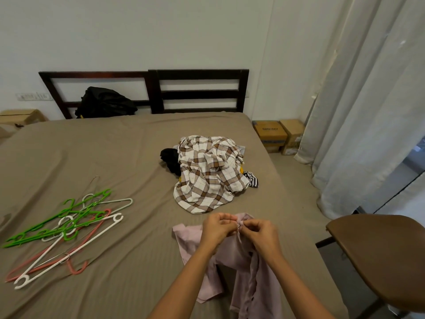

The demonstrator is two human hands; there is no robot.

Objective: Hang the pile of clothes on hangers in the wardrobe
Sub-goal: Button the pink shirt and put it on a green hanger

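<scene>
Seemingly, from the head view, the person is readying one garment before putting it on a hanger. The left hand [217, 229] and right hand [259, 233] are both pinching the top edge of a pale pink shirt [239, 272]. Their fingers [226, 218] are curling tight round what looks like a small button, though I cannot tell whether they are fastening or undoing it. The shirt is lying limp and creased on the near part of the bed [115, 157], thin soft cloth with one sleeve splaying left. Beyond it the pile of clothes [207, 173] is sitting mid-bed, a brown-and-cream checked shirt draping over darker pieces. To the left, well apart, the hangers [66, 226] are lying tangled: rigid plastic in green, white and pink, plus some thin wire. Next, I judge, one hand is going to have to let go, reach for a hanger and slip it into the neck. No wardrobe is showing.
</scene>
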